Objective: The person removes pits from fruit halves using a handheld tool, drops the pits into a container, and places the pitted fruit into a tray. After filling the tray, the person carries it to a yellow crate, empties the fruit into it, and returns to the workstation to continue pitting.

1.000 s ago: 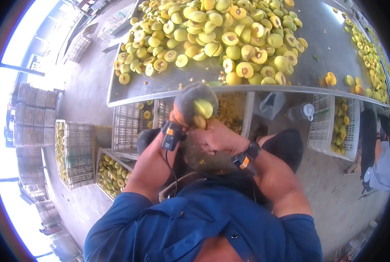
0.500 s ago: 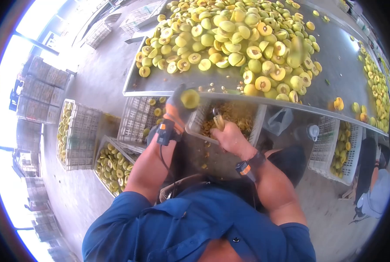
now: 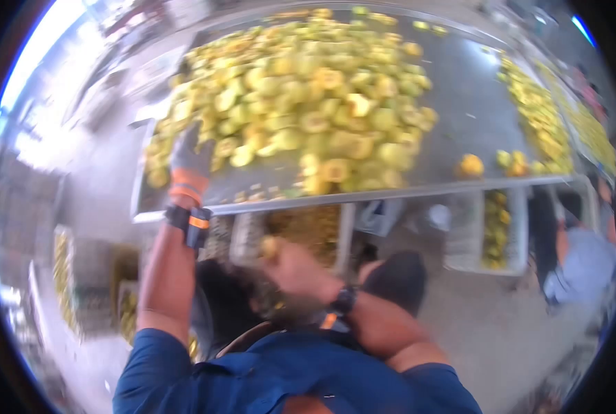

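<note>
My left hand [image 3: 192, 165], in a grey and orange glove, reaches over the table's near left edge to the heap of halved yellow-green peaches [image 3: 315, 90]. Its blurred fingers stretch out at the heap's left side, beside several halves. My bare right hand [image 3: 294, 269] is closed in front of me, low over the crate of brownish-yellow scraps [image 3: 304, 231]. It grips a short pitting tool [image 3: 271, 247], whose yellowish handle shows as a smear by the thumb; its metal tip is lost in the blur.
The metal table's raised rim [image 3: 384, 194] runs across in front of me. More peaches [image 3: 535, 114] lie along its right side. A crate with fruit [image 3: 487, 234] stands below on the right, near a seated person [image 3: 580, 255]. A plastic bag [image 3: 379, 215] hangs under the rim.
My left hand has let go of a peach half and moved forward to the heap. My right hand has drawn back toward my body with the tool. The view has swung right and blurred.
</note>
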Tool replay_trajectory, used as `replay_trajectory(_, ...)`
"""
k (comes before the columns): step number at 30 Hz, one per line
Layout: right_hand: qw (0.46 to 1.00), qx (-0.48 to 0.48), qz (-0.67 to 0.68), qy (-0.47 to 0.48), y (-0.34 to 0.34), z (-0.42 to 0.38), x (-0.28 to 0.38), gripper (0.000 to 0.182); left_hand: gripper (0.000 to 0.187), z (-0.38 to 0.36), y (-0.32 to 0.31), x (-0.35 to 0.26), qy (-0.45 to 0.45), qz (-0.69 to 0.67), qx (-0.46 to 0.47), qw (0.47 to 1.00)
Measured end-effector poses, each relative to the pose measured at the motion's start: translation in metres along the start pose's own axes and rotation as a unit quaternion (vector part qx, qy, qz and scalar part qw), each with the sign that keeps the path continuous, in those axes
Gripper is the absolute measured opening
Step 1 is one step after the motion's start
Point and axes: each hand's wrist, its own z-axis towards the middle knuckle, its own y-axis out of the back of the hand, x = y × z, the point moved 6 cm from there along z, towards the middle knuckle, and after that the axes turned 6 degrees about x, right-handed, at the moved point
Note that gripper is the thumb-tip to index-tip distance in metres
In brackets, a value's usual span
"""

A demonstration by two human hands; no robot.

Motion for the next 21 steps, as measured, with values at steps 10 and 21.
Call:
replay_trajectory(10, 0.992, -0.102, 0.071, 0.001, 0.036, -0.001, -0.015, 0.021, 0.049, 0.15, -0.202, -0.009, -0.211, 0.159, 0.18, 0.947)
replay_trajectory(21, 0.99, -0.121, 0.058, 0.046, 0.047, -0.023, -0.002, 0.016, 0.054, 0.019, -0.157, 0.035, 0.011, 0.113, 0.24, 0.964)
